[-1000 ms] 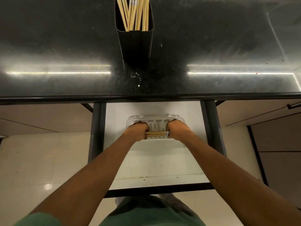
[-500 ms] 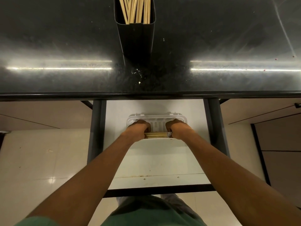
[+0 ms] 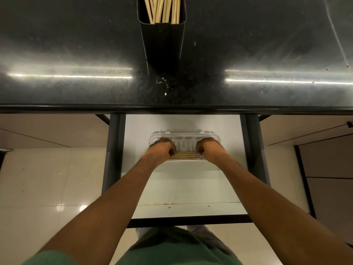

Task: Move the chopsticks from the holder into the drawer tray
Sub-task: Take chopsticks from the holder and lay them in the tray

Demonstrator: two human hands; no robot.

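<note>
Barely anything shifts since the earlier frames: both fists stay planted on the bundle, only the head camera tips a little closer.

Left hand [image 3: 162, 150] and right hand [image 3: 209, 149] are each curled tight round one end of a bundle of chopsticks [image 3: 184, 155], holding it level and crosswise so it drops flat along the near edge of the white tray [image 3: 184, 135] in the open drawer [image 3: 183, 188]. Gripping both ends looks like a way to keep the sticks squared up and stop them fanning. Whether the bundle already rests on the tray floor I can't tell. Up on the black counter [image 3: 76, 44], the dark holder [image 3: 162, 43] stands upright with plenty more chopsticks inside, so the job looks well short of done.
</note>
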